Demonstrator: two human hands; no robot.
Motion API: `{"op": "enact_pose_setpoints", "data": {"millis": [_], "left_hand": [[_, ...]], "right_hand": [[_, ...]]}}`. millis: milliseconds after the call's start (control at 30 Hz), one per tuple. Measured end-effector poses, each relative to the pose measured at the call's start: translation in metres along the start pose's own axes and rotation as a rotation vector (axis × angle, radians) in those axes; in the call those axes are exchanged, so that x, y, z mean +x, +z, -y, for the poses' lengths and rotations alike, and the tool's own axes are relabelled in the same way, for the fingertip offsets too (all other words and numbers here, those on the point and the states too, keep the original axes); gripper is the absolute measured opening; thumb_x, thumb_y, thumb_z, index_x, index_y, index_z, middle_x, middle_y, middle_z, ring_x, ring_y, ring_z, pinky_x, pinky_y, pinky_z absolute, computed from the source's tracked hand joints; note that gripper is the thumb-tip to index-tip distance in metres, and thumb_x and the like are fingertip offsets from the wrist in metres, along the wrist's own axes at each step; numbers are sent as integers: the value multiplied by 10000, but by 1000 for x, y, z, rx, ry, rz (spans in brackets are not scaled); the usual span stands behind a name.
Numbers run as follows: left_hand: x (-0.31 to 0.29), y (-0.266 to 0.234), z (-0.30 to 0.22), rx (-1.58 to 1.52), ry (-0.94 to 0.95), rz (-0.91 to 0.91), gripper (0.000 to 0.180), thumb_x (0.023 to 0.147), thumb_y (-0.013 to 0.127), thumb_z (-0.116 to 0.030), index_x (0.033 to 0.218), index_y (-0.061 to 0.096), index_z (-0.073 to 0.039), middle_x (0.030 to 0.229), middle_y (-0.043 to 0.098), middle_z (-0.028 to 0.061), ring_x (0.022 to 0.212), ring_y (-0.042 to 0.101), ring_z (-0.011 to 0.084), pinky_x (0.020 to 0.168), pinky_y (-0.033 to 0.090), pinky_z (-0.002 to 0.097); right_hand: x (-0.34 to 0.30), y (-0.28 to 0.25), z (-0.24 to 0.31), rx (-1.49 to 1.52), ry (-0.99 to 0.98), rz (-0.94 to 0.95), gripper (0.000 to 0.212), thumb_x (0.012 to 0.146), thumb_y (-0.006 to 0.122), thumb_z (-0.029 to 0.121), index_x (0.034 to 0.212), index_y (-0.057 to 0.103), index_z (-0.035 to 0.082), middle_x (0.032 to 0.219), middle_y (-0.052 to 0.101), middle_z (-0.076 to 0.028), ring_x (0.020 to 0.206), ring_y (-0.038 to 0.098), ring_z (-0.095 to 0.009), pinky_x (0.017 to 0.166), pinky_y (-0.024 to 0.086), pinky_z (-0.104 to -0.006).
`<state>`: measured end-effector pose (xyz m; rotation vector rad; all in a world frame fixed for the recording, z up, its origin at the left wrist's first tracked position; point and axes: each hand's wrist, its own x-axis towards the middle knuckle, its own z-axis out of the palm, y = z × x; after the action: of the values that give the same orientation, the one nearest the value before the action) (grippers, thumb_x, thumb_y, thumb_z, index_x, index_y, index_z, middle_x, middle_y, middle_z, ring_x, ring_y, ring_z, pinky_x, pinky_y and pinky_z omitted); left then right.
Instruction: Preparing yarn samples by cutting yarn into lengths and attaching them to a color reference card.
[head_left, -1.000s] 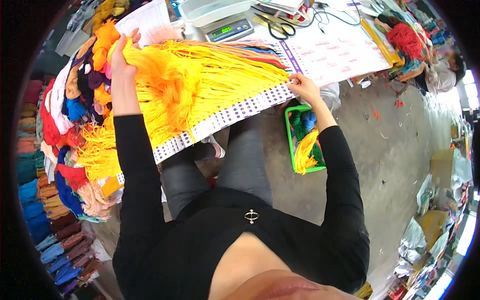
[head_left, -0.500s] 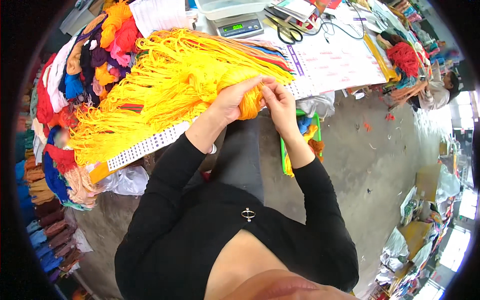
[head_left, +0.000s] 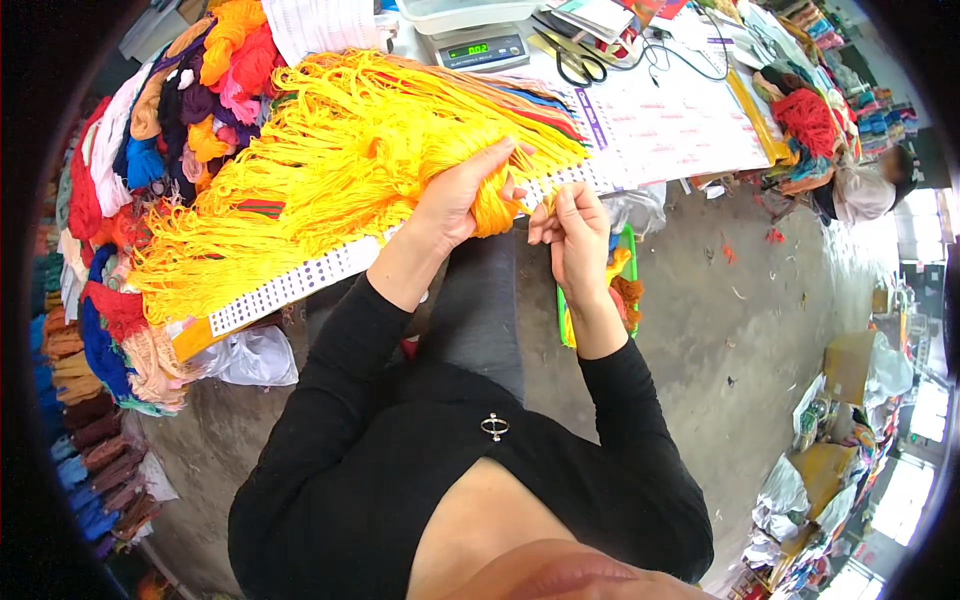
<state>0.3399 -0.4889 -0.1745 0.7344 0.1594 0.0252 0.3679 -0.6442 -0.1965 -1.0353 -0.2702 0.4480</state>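
A thick skein of golden-yellow thread (head_left: 492, 208) is gripped in my left hand (head_left: 450, 200), the thumb lying over its top and the fingers wrapped behind. Just right of it, my right hand (head_left: 578, 240) is closed, with thumb and fingertips pinching what looks like a thin strand of the same thread. The two hands are apart by a small gap. Under and beyond the skein, a wide heap of loose yellow thread (head_left: 320, 160) spreads over the table. Strands of red, blue, green and brown (head_left: 545, 105) show along its far right edge.
A digital scale (head_left: 485, 50) bearing a clear plastic tub stands at the far side, beside black-handled scissors (head_left: 580, 65). Printed sheets (head_left: 680, 125) cover the right of the table. Coloured skeins (head_left: 150, 120) pile at the left. A green basket (head_left: 634, 265) stands below the table edge.
My right hand has moved away from the skein, to the right and slightly down. My left hand keeps its hold, nearly in place. The person at the far right has shifted.
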Motion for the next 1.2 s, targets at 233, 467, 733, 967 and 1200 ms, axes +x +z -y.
{"op": "enact_pose_setpoints", "data": {"millis": [233, 467, 733, 967, 1200], "left_hand": [[-1, 1, 1, 74, 60, -38, 227, 903, 528, -188, 967, 597, 18, 714, 549, 31, 537, 489, 77, 524, 451, 227], [0, -3, 7, 97, 40, -62, 210, 906, 524, -196, 950, 596, -3, 715, 569, 37, 524, 512, 77, 496, 451, 217], [0, -4, 3, 93, -3, -2, 240, 920, 489, -219, 982, 572, -2, 765, 601, 84, 520, 493, 74, 516, 440, 213], [1, -5, -6, 0, -71, 52, 278, 917, 472, -201, 1037, 554, 37, 857, 617, 130, 504, 425, 63, 561, 417, 216], [0, -5, -7, 42, -70, 83, 278, 915, 474, -206, 1026, 566, 31, 852, 619, 106, 500, 416, 53, 523, 387, 182]], "right_hand": [[-6, 0, 1, -37, 4, -27, 198, 950, 434, 191, 836, 477, 35, 602, 554, -89, 459, 513, -138, 444, 418, -211], [-7, 2, 0, -84, -33, -33, 217, 960, 410, 208, 839, 468, 37, 592, 549, -83, 454, 511, -144, 449, 411, -215], [-9, 4, -1, -160, -74, -17, 217, 969, 384, 208, 851, 450, 39, 585, 547, -83, 455, 512, -143, 450, 398, -214], [-12, 8, 0, -122, 93, 32, 213, 934, 481, 226, 891, 525, 22, 563, 556, -47, 458, 543, -126, 458, 392, -196], [-14, 8, 2, -30, 177, 111, 225, 924, 498, 213, 929, 560, -3, 574, 532, -26, 469, 533, -129, 468, 407, -207]]}}
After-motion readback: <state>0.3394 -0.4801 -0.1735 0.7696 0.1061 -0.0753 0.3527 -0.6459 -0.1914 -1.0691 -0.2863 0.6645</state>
